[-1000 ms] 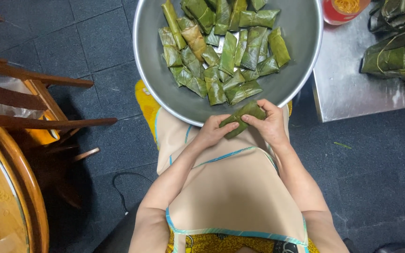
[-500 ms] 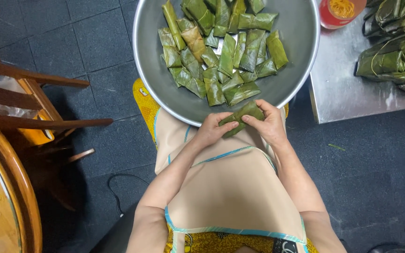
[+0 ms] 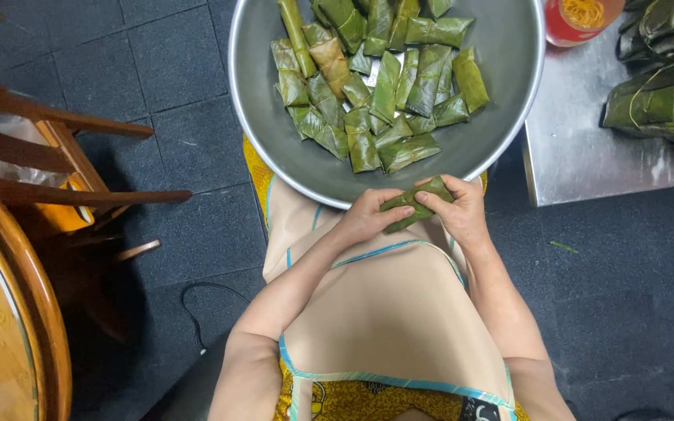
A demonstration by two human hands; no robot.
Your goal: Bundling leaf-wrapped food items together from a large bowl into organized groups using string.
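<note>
Left hand: my left hand (image 3: 367,217) is curled around the near end of the leaf parcel (image 3: 415,202), thumb on top and fingers tucked under, closed firmly on it.
Right hand: my right hand (image 3: 457,209) pinches the far end of the same parcel between thumb and fingers, so both hands are clamped on it together.
Leaf parcel: a small green folded packet, lying slantwise between my hands, just above my lap and right beside the near rim of the bowl (it does not touch the rim, as far as I can see).
Bowl: a wide metal bowl (image 3: 274,148) sits past my knees, holding many wrapped parcels (image 3: 384,93) of the same green leaf, piled loosely toward the middle and far side.
Apron: a beige apron with light blue trim (image 3: 384,312) covers my lap, with yellow patterned cloth (image 3: 257,164) showing beneath it.
Metal table: to my right a steel tabletop (image 3: 579,148) carries a heap of tied leaf bundles (image 3: 665,86) and a red cup (image 3: 579,19) with yellow strands inside.
Left side: a wooden chair (image 3: 48,164) stands well apart from my hands, with a round wooden table edge (image 3: 33,312) nearer the corner.
Floor: dark grey tiles (image 3: 157,70), with a black cable (image 3: 196,304) lying near my left elbow.
</note>
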